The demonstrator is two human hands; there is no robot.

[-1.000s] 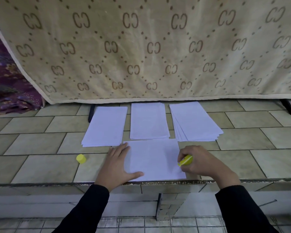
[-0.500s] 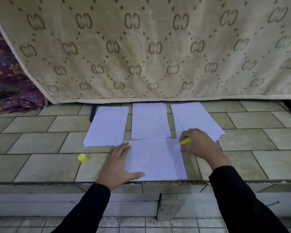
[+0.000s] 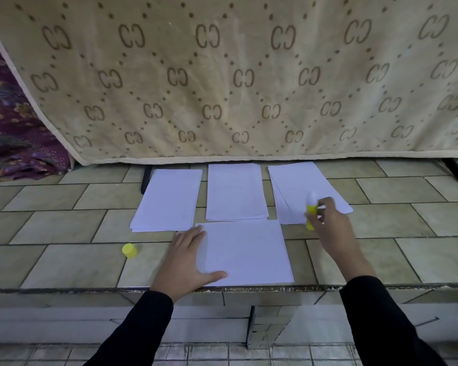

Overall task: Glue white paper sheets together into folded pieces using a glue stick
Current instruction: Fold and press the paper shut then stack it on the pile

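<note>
My right grip [image 3: 328, 224] is clenched round the glue stick [image 3: 311, 210], tip up, above the stack [image 3: 296, 186] - my left grip [image 3: 187, 261] lies flat, released, on the near edge of the sheet [image 3: 246, 249] between them - so I'd press firmly there and lay light, even strokes along its edge.

Home interior, tiled ledge [image 3: 64, 262], patterned blanket [image 3: 222, 75] hanging behind

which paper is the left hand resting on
The front sheet nearest the ledge; the left hand lies flat on its left side, not on the three stacks behind.
</note>
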